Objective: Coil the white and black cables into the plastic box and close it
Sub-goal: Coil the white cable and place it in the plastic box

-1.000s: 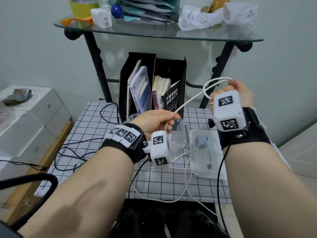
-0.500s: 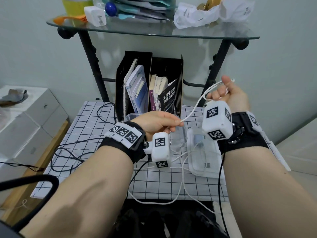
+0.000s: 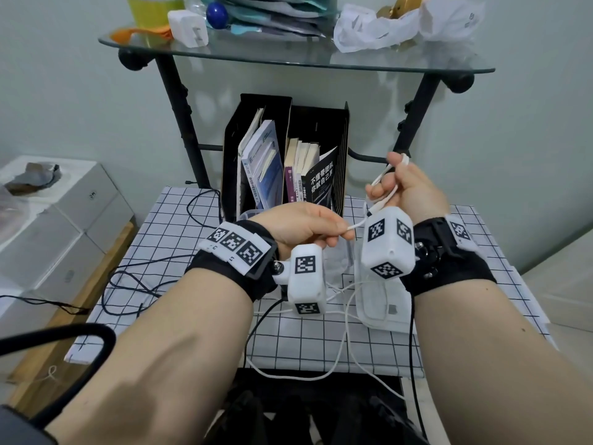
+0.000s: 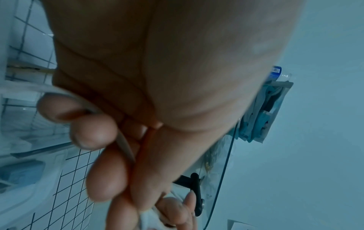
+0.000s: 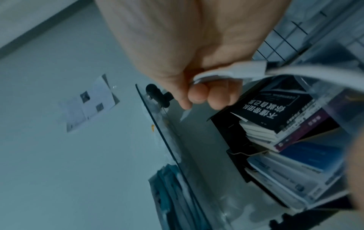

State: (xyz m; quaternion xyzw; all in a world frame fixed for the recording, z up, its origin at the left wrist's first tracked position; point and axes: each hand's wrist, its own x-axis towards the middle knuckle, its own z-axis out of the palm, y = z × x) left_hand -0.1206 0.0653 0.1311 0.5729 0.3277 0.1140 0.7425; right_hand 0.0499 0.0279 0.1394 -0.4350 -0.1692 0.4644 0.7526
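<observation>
My right hand point(image 3: 406, 191) is raised above the table and grips small loops of the white cable point(image 3: 383, 200), with its fingers point(image 5: 199, 96) curled round the strands. My left hand point(image 3: 308, 228) pinches the same white cable point(image 4: 122, 140) a short way along, just left of the right hand. The slack of the cable falls to the table and hangs in a loop over the front edge point(image 3: 305, 377). The clear plastic box point(image 3: 382, 303) lies open under my right wrist. A black cable point(image 3: 134, 274) sprawls on the left of the table.
The table point(image 3: 179, 220) has a white cloth with a black grid. A black file holder point(image 3: 288, 155) full of books stands at its back, under a glass shelf point(image 3: 288, 56) cluttered with papers. White cartons point(image 3: 54, 226) stand to the left.
My right hand has come down and toward the left hand, and the stretch of white cable between them has shortened. The left hand has stayed where it was, pinching the cable.
</observation>
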